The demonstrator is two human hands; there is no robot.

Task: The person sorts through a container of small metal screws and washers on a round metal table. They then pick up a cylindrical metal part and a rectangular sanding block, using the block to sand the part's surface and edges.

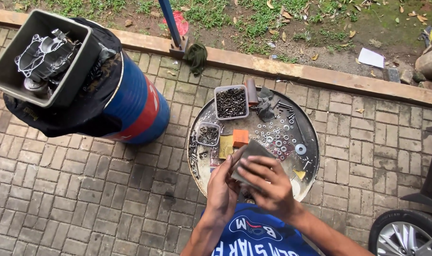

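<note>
- Head view: both hands meet over the near edge of the round metal tray (311, 142), well above the paved floor.
- Left hand (221, 187) and right hand (268, 185) are clamped together on a grey sheet (249, 152), fingers pressing its face.
- Judged step: working a small part inside the sheet, apparently rubbing it.
- Washers (280, 137) and the screw tub (231, 102) lie farther back; next move needs a steady grip.

Blue drum (135, 109) with red band; orange block (240, 137).

blue drum (140, 109) | grey bin (45, 54) | orange block (240, 137) | car wheel (408, 234)
</note>
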